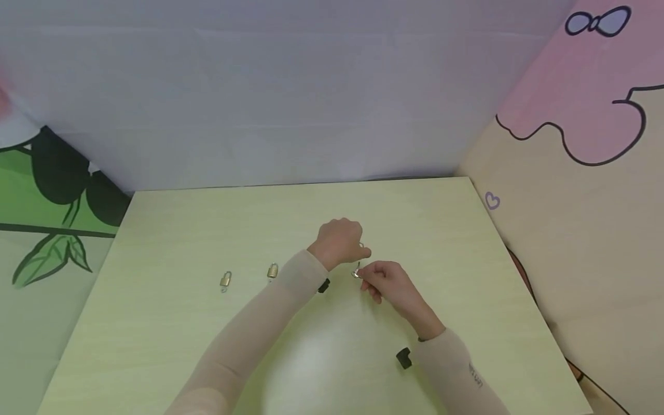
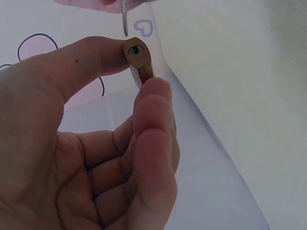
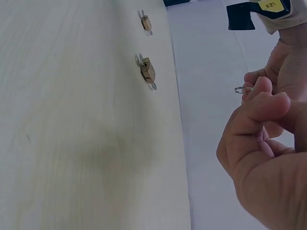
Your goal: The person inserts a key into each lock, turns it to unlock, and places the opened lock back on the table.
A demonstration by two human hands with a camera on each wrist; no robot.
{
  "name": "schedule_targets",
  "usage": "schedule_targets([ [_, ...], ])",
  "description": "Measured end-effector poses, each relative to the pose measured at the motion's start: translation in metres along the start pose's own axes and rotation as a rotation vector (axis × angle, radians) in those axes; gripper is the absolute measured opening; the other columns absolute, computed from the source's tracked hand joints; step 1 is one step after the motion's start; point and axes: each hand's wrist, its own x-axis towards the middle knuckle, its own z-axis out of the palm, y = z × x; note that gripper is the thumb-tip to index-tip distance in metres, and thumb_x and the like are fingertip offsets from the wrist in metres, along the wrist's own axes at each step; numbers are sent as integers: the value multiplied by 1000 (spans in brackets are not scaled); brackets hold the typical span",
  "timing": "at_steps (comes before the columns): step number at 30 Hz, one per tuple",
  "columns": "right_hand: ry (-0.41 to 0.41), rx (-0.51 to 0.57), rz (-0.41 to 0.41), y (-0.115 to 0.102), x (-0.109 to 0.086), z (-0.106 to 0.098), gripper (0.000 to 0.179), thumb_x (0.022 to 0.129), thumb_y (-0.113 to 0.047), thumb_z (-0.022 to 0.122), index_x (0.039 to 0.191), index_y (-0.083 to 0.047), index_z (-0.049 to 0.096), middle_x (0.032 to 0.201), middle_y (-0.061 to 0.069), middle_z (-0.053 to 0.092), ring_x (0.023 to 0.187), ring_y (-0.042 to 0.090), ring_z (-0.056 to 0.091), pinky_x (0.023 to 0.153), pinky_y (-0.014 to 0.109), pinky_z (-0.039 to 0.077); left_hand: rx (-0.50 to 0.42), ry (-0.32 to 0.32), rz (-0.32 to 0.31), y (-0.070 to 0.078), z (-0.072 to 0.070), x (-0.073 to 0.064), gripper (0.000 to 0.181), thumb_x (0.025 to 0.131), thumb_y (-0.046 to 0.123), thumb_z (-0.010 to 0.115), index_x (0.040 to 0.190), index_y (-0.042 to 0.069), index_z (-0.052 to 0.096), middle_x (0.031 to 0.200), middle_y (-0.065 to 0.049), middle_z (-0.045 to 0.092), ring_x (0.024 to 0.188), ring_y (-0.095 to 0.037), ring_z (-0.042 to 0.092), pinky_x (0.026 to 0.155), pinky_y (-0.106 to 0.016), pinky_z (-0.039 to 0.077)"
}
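My left hand (image 1: 339,241) pinches a small brass padlock (image 2: 138,55) between thumb and fingers, its keyhole end showing in the left wrist view. Just above that keyhole hangs the thin metal blade of a key (image 2: 125,21), tip close to the lock and outside it. My right hand (image 1: 391,285) pinches the key's shiny end (image 1: 356,273) with thumb and forefinger, its other fingers curled below. A thin metal loop (image 3: 243,90) shows between the hands in the right wrist view.
Two more brass padlocks, one nearer (image 1: 272,271) and one farther left (image 1: 225,280), lie on the pale wooden table (image 1: 207,230), each with small metal pieces at its lower end. A grey cloth wall (image 1: 259,104) stands behind, and a printed panel (image 1: 570,230) runs along the right.
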Motion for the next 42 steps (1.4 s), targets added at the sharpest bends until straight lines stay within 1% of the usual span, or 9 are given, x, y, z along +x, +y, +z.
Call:
schedule_targets([
  [6, -11, 20, 26, -3, 4, -3, 23, 100, -15, 63, 84, 3, 65, 77, 17, 61, 55, 14, 46, 49, 23, 41, -13, -4, 1, 0, 2, 0, 34, 91, 38, 67, 70, 13, 58, 55, 5, 39, 47, -10, 36, 45, -25, 30],
  [10, -29, 51, 35, -2, 7, -5, 24, 101, -14, 61, 84, 2, 65, 77, 19, 60, 55, 12, 46, 49, 23, 41, -16, -7, 2, -1, 3, 0, 33, 90, 38, 67, 71, 13, 60, 55, 5, 42, 47, -10, 38, 44, -25, 32],
  [12, -37, 68, 40, -1, 8, -6, 24, 101, -14, 60, 84, 2, 65, 76, 17, 59, 55, 12, 46, 49, 22, 41, -14, -5, 4, -1, 3, 0, 32, 90, 38, 67, 71, 13, 60, 55, 5, 43, 48, -10, 38, 44, -25, 32],
  [17, -46, 107, 57, -1, 8, -7, 22, 102, -11, 58, 87, 3, 66, 74, 9, 59, 56, 11, 46, 49, 22, 40, -16, -9, 8, -2, 5, -1, 32, 90, 38, 67, 71, 14, 59, 55, 5, 41, 47, -10, 37, 44, -25, 31],
  [21, -51, 124, 59, 0, 9, -8, 22, 103, -10, 56, 91, 4, 67, 74, 8, 59, 57, 11, 46, 49, 22, 40, -28, -22, 5, -2, 6, -1, 33, 91, 38, 68, 70, 14, 58, 55, 5, 39, 47, -10, 36, 44, -25, 30],
  [27, -45, 149, 74, 1, 11, -7, 23, 102, -11, 56, 86, 2, 66, 73, 7, 59, 57, 11, 47, 49, 22, 40, -29, -10, 0, -2, 8, -1, 33, 90, 38, 69, 70, 13, 58, 55, 5, 39, 48, -10, 36, 45, -25, 30],
  [32, -46, 174, 97, 3, 13, -5, 23, 101, -13, 60, 84, 1, 66, 74, 7, 59, 57, 11, 46, 50, 21, 40, -44, -27, 4, -3, 10, -2, 34, 89, 38, 71, 69, 13, 59, 53, 6, 36, 47, -9, 34, 44, -24, 29],
  [36, -24, 192, 98, 3, 14, -3, 24, 101, -14, 61, 83, 2, 64, 73, 7, 60, 57, 11, 47, 50, 22, 41, -48, -16, 3, -5, 10, -2, 37, 88, 37, 71, 65, 14, 55, 52, 7, 32, 47, -8, 31, 44, -24, 27],
  [42, 65, 220, 100, 2, 14, 4, 23, 101, -12, 60, 84, 3, 63, 74, 10, 61, 58, 11, 49, 52, 22, 43, -82, -22, 1, -6, 10, -1, 40, 89, 39, 73, 64, 14, 55, 49, 7, 31, 44, -8, 30, 43, -23, 26],
])
